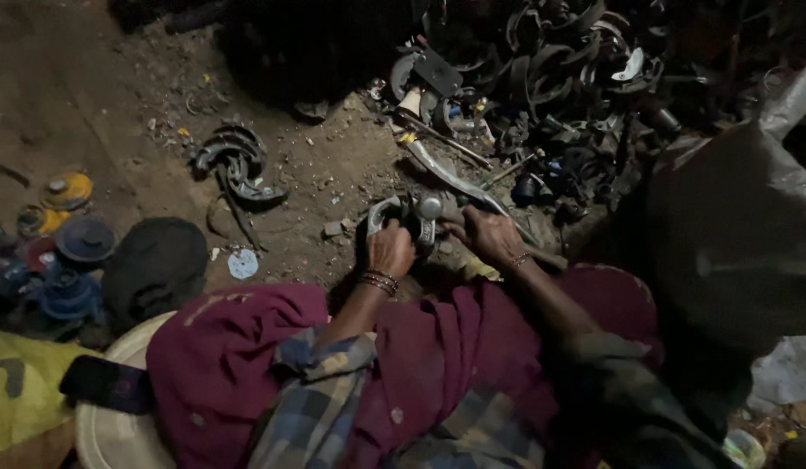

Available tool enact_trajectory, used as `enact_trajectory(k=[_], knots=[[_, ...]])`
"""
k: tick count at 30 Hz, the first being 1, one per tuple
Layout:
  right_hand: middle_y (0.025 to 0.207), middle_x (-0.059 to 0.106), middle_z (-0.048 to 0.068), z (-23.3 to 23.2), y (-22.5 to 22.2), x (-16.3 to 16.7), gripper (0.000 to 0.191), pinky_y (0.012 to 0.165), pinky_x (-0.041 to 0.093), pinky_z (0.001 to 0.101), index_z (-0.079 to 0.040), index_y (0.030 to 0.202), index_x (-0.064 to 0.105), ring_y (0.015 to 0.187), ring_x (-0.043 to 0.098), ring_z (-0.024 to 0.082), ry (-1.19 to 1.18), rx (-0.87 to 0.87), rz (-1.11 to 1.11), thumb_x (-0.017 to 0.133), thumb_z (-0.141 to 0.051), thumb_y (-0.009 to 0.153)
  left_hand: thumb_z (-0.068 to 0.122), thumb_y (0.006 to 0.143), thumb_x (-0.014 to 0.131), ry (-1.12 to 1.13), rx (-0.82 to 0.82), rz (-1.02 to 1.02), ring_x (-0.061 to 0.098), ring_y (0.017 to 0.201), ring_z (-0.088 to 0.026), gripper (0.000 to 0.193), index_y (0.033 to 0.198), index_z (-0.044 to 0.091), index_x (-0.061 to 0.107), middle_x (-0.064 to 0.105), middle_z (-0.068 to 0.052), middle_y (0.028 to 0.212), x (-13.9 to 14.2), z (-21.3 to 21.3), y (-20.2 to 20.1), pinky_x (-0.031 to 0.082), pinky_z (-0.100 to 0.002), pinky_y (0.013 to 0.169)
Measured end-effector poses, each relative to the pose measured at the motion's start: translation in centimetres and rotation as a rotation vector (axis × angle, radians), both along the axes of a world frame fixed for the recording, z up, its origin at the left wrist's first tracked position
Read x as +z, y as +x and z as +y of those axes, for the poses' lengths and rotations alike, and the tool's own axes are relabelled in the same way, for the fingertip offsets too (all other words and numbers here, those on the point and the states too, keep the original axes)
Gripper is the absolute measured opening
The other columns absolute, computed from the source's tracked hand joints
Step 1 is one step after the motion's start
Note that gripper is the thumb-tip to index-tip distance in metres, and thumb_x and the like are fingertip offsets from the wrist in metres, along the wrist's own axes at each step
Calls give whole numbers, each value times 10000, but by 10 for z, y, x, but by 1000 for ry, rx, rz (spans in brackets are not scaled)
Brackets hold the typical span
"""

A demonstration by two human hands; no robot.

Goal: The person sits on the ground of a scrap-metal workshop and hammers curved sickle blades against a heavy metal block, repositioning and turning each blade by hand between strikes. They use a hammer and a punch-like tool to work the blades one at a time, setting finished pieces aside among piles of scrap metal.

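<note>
My left hand [391, 248] grips a curved grey metal part [384, 211] held just above the dirt floor, with bangles on that wrist. My right hand [487, 234] closes around the other side of the same assembly, next to a rounded shiny metal knob [431, 207]. Both hands meet in front of my knees, which are covered by maroon cloth [420, 347]. What the right fingers pinch is hidden in the dark.
A heap of dark curved metal parts [577, 69] lies at the back right. A long metal blade [451, 174] rests on the dirt. Curved shoes [239, 165] lie at left, blue and yellow round lids [72, 252] far left, a dark plastic sheet [733, 226] at right.
</note>
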State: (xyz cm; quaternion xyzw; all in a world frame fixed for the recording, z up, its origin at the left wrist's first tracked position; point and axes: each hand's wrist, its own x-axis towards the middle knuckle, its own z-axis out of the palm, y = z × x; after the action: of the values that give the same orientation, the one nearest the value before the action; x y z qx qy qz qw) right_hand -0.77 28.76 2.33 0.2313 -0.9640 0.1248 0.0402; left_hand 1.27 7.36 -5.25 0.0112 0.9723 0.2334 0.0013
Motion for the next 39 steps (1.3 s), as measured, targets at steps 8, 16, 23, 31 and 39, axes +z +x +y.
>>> enact_trajectory(k=[8,16,23,31,39], knots=[[785,697,200,0,2,14,452,570,502,462,-74,1254,671,664,681,374,-453,-174,165,679,-429,974,79,758,691,4,39,11,684,925,-428,78,797,29,736,698,-228,881,-17,-9,0,559,-534,786],[795,729,176,9,3,6,449,629,522,482,-84,1083,684,709,710,367,-295,-248,-40,664,-518,973,95,804,699,154,103,-47,695,959,-429,179,961,116,783,730,-188,980,11,-26,-10,546,-546,839],[826,726,200,0,-3,2,478,630,535,456,-43,1088,698,696,715,353,-398,-267,-17,686,-503,957,168,742,761,-112,78,1,649,1033,-396,140,837,71,796,706,-189,1021,9,-35,-8,522,-532,873],[801,710,183,15,-3,1,430,617,534,424,-34,1151,667,706,716,321,-422,-210,106,709,-433,996,190,848,744,-52,-47,-146,709,993,-397,150,884,49,775,724,-223,1021,-19,-11,-3,589,-481,837],[822,741,151,21,3,2,456,646,571,441,-97,1140,677,706,735,319,-209,-118,-91,692,-508,942,258,644,872,107,-49,47,707,753,-415,283,681,11,738,702,-227,752,-6,-1,6,562,-509,647]])
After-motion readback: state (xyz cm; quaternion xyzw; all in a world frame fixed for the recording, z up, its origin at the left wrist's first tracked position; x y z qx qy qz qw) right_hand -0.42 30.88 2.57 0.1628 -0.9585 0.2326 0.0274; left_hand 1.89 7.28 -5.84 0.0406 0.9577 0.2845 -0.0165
